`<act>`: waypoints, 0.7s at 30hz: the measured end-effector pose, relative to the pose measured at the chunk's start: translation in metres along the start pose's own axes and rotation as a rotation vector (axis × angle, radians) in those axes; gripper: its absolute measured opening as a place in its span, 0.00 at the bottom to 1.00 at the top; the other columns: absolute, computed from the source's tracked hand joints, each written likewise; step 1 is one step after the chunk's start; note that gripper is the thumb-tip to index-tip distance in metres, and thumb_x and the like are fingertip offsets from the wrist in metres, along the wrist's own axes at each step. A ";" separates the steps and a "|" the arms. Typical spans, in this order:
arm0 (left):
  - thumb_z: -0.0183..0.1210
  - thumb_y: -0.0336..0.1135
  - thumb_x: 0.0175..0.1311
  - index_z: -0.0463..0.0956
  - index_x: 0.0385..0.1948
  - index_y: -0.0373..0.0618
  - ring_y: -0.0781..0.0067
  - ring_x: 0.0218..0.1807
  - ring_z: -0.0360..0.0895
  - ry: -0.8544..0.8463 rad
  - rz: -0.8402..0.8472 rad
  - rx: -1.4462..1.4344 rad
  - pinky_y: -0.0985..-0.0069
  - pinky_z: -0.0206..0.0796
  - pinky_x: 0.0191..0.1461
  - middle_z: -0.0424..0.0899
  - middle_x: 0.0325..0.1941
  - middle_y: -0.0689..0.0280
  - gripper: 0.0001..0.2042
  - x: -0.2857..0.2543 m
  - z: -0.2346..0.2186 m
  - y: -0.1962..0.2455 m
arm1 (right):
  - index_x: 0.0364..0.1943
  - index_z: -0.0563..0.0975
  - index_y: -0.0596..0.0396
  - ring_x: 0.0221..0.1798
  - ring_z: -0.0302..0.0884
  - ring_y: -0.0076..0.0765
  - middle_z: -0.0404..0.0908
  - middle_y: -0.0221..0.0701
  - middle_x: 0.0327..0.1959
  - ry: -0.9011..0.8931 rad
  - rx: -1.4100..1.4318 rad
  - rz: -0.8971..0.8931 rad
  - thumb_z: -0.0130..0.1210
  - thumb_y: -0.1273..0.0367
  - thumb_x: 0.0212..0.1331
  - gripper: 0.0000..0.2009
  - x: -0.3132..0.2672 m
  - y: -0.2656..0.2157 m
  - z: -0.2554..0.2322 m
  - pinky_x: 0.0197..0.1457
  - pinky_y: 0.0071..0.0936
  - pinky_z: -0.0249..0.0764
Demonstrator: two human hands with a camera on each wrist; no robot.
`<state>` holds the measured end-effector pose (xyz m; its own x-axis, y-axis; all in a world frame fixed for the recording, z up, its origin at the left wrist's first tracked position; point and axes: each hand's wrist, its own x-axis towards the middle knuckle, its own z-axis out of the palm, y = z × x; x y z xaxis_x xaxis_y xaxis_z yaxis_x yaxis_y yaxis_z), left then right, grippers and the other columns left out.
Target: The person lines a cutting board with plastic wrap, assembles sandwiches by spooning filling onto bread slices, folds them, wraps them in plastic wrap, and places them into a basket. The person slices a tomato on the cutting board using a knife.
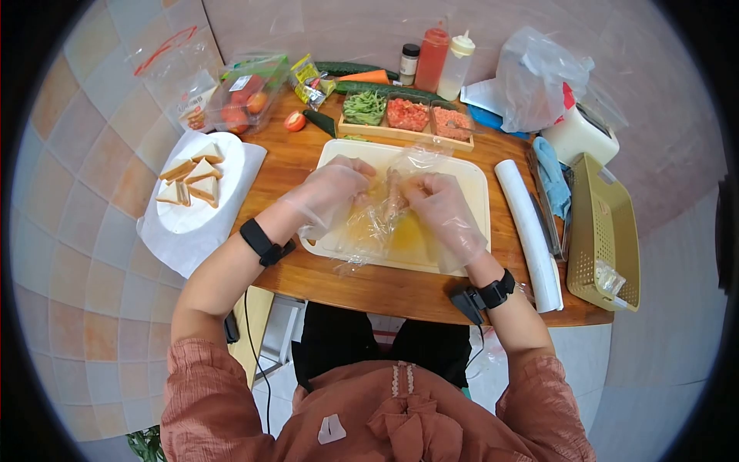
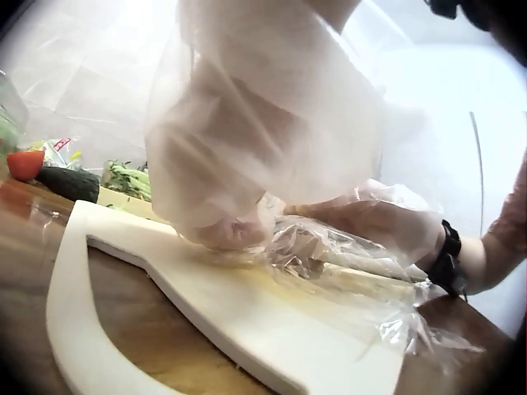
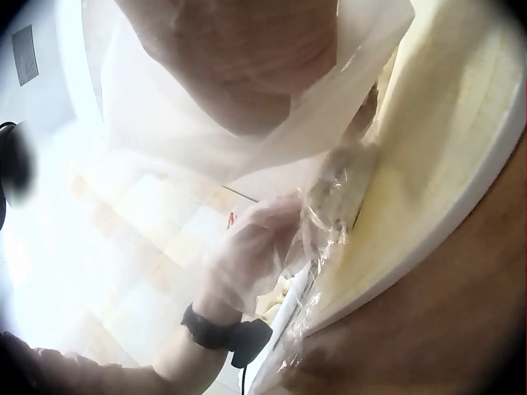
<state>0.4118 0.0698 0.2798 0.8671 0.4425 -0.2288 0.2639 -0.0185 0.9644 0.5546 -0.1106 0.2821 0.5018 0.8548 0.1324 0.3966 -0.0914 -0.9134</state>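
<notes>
Both hands wear loose clear plastic gloves over a cream cutting board. Between them lies crinkled clear plastic wrap, with a lumpy, brownish, elongated piece of food along its right part; what food it is, I cannot tell. My left hand, at the wrap's left side, has its fingers bent and pinches the film. On the other side my right hand curls its fingers at the film's edge, right beside the brown piece. Wrap also shows bunched at the fingers in the left wrist view. A yellowish wet smear marks the board.
Left stands a white plate of small sandwiches. Behind the board are a wooden tray of chopped fillings, a halved tomato, cucumber and sauce bottles. A white roll and an olive basket lie right.
</notes>
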 end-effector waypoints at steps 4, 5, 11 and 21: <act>0.54 0.30 0.66 0.77 0.52 0.29 0.76 0.35 0.80 -0.016 0.039 0.164 0.76 0.71 0.43 0.82 0.34 0.64 0.17 0.005 -0.004 0.001 | 0.34 0.84 0.65 0.32 0.81 0.47 0.83 0.48 0.28 0.015 -0.095 -0.073 0.58 0.68 0.64 0.11 0.000 0.006 0.000 0.42 0.36 0.76; 0.54 0.31 0.66 0.77 0.53 0.30 0.72 0.40 0.81 -0.036 0.056 0.223 0.74 0.72 0.46 0.83 0.38 0.61 0.17 0.005 -0.005 0.002 | 0.37 0.84 0.65 0.31 0.80 0.39 0.83 0.43 0.27 0.027 -0.156 -0.124 0.58 0.69 0.63 0.10 0.000 0.009 0.000 0.40 0.32 0.75; 0.55 0.34 0.66 0.78 0.56 0.38 0.55 0.60 0.76 -0.054 0.212 0.637 0.66 0.69 0.61 0.80 0.57 0.50 0.19 0.015 -0.009 -0.007 | 0.42 0.83 0.65 0.34 0.83 0.39 0.86 0.45 0.32 0.033 -0.185 -0.152 0.59 0.71 0.61 0.11 -0.002 0.007 -0.001 0.42 0.32 0.77; 0.57 0.38 0.66 0.79 0.54 0.42 0.50 0.55 0.78 0.356 0.196 0.860 0.62 0.71 0.57 0.82 0.51 0.47 0.17 -0.028 -0.022 0.035 | 0.47 0.83 0.65 0.44 0.84 0.44 0.85 0.47 0.41 0.012 -0.217 -0.102 0.61 0.72 0.59 0.14 -0.002 0.015 0.000 0.50 0.34 0.77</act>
<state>0.3871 0.0766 0.3230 0.7864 0.6064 0.1173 0.4714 -0.7120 0.5205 0.5593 -0.1139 0.2685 0.4595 0.8592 0.2250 0.6005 -0.1138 -0.7915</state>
